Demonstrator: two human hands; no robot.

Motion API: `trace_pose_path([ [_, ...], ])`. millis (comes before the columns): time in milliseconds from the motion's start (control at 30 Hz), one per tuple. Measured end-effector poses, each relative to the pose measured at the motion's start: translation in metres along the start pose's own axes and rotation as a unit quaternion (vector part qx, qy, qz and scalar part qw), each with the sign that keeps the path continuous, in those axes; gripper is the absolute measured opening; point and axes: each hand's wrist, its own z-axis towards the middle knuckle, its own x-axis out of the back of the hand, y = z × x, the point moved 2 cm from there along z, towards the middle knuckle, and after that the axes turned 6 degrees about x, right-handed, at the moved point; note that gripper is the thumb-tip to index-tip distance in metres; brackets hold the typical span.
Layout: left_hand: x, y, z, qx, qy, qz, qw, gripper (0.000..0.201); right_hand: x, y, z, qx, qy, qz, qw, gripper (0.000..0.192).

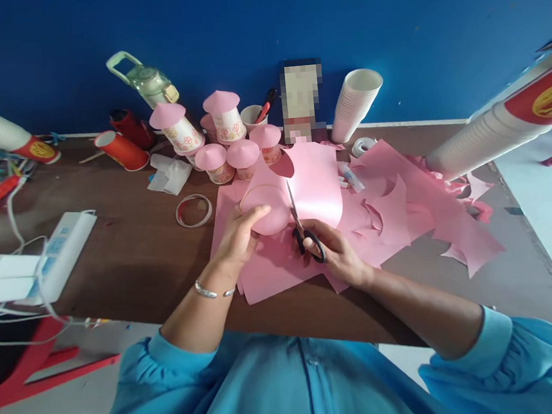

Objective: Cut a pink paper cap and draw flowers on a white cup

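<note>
My left hand (246, 232) grips a sheet of pink paper (316, 184), thumb on top and fingers underneath. A round outline shows on the part it holds, and a curved hole is cut out near the top. In my right hand (335, 250) are scissors (308, 238) with black handles, fingers through the loops. Their blades point away from me and meet the sheet along the right side of the round part. Beneath both hands lie flat pink sheets (263, 282) on the brown table.
Paper cups with pink cone roofs (221, 102) stand behind the sheet. Stacked white cups (356, 100), pink scraps (387, 213) and a glue stick (352, 178) lie rightward. A tape roll (193, 211), red cup (122, 151), green bottle (146, 80) and power strip (65, 254) are left.
</note>
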Motion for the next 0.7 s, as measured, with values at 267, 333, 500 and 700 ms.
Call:
trace_pose_path([
  [267, 0.007, -0.0025, -0.0019, -0.013, -0.018, 0.031, 0.999, 0.021, 0.0014, 0.0044, -0.0035, -0.004, 0.0, -0.003, 1.0, 0.055],
  [333, 0.0063, -0.0026, -0.0023, -0.016, -0.033, 0.027, 0.999, 0.018, 0.0017, 0.0051, -0.0044, -0.004, 0.001, -0.003, 1.0, 0.056],
  [500, 0.0029, -0.0008, -0.0044, -0.029, -0.062, 0.01, 0.998, 0.018, 0.0027, 0.0046, -0.0059, -0.005, 0.008, -0.008, 1.0, 0.052],
  [700, 0.0049, -0.0027, -0.0044, -0.008, -0.047, 0.019, 0.999, 0.021, 0.0035, 0.0043, -0.0061, -0.01, 0.01, -0.014, 1.0, 0.054],
])
